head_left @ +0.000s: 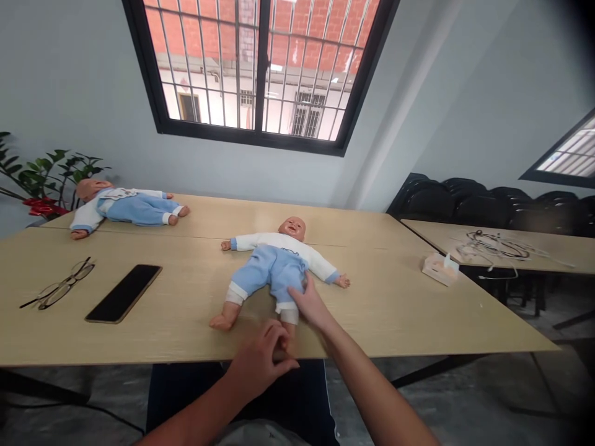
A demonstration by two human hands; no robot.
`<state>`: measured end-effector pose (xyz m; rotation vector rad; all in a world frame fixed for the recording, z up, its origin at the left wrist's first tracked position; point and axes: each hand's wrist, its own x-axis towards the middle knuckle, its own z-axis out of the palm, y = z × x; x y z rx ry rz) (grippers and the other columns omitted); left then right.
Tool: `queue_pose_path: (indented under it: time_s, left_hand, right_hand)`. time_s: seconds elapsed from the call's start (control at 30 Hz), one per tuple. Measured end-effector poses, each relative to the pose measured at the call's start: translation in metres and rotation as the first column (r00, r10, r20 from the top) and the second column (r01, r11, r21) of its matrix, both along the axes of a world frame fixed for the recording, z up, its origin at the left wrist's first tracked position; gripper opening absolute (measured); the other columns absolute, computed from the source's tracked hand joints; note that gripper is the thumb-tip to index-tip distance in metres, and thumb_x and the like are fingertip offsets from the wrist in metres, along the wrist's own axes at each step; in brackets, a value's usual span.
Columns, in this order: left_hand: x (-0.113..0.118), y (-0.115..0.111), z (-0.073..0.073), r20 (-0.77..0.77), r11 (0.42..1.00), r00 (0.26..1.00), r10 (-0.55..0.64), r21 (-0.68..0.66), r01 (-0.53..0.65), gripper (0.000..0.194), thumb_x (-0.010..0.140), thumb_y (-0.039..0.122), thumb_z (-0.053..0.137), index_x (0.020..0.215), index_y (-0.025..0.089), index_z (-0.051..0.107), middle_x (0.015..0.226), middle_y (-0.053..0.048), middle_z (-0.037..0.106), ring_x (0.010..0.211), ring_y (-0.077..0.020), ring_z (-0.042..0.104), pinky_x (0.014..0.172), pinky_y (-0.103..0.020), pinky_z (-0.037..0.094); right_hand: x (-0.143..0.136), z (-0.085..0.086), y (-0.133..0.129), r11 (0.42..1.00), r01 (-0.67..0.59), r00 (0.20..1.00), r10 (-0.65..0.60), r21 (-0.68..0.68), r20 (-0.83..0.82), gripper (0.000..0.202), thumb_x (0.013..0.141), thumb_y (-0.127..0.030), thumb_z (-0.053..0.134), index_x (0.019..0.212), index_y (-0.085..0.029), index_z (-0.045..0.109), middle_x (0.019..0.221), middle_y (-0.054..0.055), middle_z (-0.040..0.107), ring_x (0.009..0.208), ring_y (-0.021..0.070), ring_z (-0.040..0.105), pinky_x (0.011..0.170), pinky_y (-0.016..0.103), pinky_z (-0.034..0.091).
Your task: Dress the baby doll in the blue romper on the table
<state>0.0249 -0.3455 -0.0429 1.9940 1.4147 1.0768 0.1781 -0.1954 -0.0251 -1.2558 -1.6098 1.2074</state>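
A baby doll (304,251) lies on its back on the table, head away from me, in a white top and light blue trousers (267,266) with white cuffs. My right hand (310,303) grips the trouser leg on the right side, thumb on top and fingers along the outer edge. Close to the table's front edge is my left hand (260,359), slightly blurred, its fingers curved and thumb apart. It is beside the doll's foot on the right, which it partly hides; whether it touches the foot is unclear. The doll's other foot (222,321) lies bare on the table.
A second doll (134,207) in similar clothes lies at the back left, near a plant (41,176). Eyeglasses (65,286) and a dark phone (124,293) are on the left. A tissue box (439,269) stands right; tangled cables (497,246) lie on another table before stacked chairs (427,199).
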Motion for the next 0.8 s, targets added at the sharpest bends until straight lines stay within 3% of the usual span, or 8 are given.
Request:
queue_pose_path:
  time_s: [0.1,0.2,0.33,0.43,0.5,0.6,0.67,0.8]
  left_hand:
    - [-0.001,0.004,0.017,0.024,0.982,0.982,-0.188,-0.007,0.188,0.036,0.086,0.032,0.076,0.116,0.026,0.058,0.121,-0.004,0.065,0.099,-0.0198,0.067,0.088,-0.034,0.056]
    - [-0.034,0.031,0.034,0.071,0.964,0.964,-0.256,0.097,0.249,0.035,0.093,0.025,0.062,0.128,0.026,0.054,0.125,-0.006,0.062,0.093,-0.0157,0.066,0.088,-0.031,0.056]
    - [-0.089,0.112,0.041,0.207,0.974,0.973,0.099,0.181,-0.138,0.019,0.096,0.029,0.056,0.112,0.022,0.062,0.112,-0.008,0.064,0.103,-0.0216,0.062,0.097,-0.039,0.051]
    - [-0.107,0.177,0.031,0.308,0.984,0.935,0.177,-0.034,-0.176,0.027,0.089,0.039,0.065,0.107,0.019,0.063,0.113,-0.011,0.064,0.106,-0.0251,0.061,0.1,-0.044,0.05]
    - [-0.106,0.207,0.02,0.337,0.99,0.932,0.131,-0.096,-0.105,0.037,0.085,0.045,0.069,0.107,0.017,0.063,0.109,-0.011,0.068,0.102,-0.0246,0.064,0.094,-0.042,0.053]
    - [-0.1,0.225,0.004,0.368,0.988,0.928,0.058,-0.154,-0.001,0.048,0.082,0.054,0.069,0.109,0.016,0.061,0.096,-0.008,0.069,0.088,-0.0216,0.066,0.079,-0.036,0.055]
    - [-0.1,0.226,-0.003,0.376,0.985,0.926,0.031,-0.169,0.035,0.049,0.082,0.056,0.07,0.107,0.016,0.061,0.091,-0.005,0.068,0.082,-0.0191,0.063,0.074,-0.032,0.053]
    - [-0.104,0.22,-0.009,0.366,0.981,0.93,-0.024,-0.171,0.093,0.036,0.084,0.051,0.068,0.092,0.017,0.06,0.083,0.0,0.061,0.074,-0.0149,0.054,0.067,-0.027,0.045]
  right_hand:
    - [0.02,0.014,0.004,0.999,0.029,0.998,-0.027,-0.043,0.062,0.087,0.085,-0.036,0.065,0.16,-0.017,0.025,0.153,0.017,0.051,0.137,0.0281,0.054,0.116,0.045,0.043]
    - [0.051,0.024,0.01,0.997,-0.036,0.988,0.045,-0.062,0.145,0.077,0.086,-0.038,0.064,0.157,-0.023,0.036,0.154,0.014,0.051,0.129,0.029,0.06,0.108,0.044,0.05]
    - [0.07,0.032,0.031,1.0,-0.027,0.961,0.029,-0.011,0.274,0.063,0.093,-0.049,0.056,0.147,-0.018,0.049,0.132,0.016,0.067,0.106,0.0289,0.069,0.095,0.046,0.055]
    - [0.046,0.05,0.059,0.918,0.1,0.883,-0.259,0.383,0.39,0.05,0.096,-0.045,0.05,0.133,-0.013,0.059,0.121,0.016,0.069,0.115,0.0289,0.063,0.106,0.045,0.047]
    - [0.016,0.067,0.078,0.864,-0.05,0.85,-0.227,0.502,0.476,0.044,0.1,-0.043,0.046,0.131,-0.015,0.061,0.122,0.013,0.069,0.118,0.026,0.061,0.108,0.04,0.044]
    - [-0.031,0.089,0.101,0.836,-0.417,0.616,-0.03,0.357,0.788,0.042,0.097,-0.045,0.058,0.128,-0.018,0.065,0.124,0.012,0.07,0.118,0.0255,0.062,0.102,0.035,0.046]
    - [-0.052,0.098,0.109,0.822,-0.523,0.43,0.027,0.225,0.902,0.04,0.089,-0.043,0.07,0.121,-0.018,0.069,0.119,0.013,0.073,0.111,0.0282,0.066,0.093,0.035,0.048]
    - [-0.068,0.102,0.11,0.823,-0.537,0.361,0.027,0.184,0.932,0.026,0.086,-0.031,0.073,0.108,-0.018,0.072,0.107,0.014,0.075,0.1,0.0302,0.069,0.08,0.035,0.049]
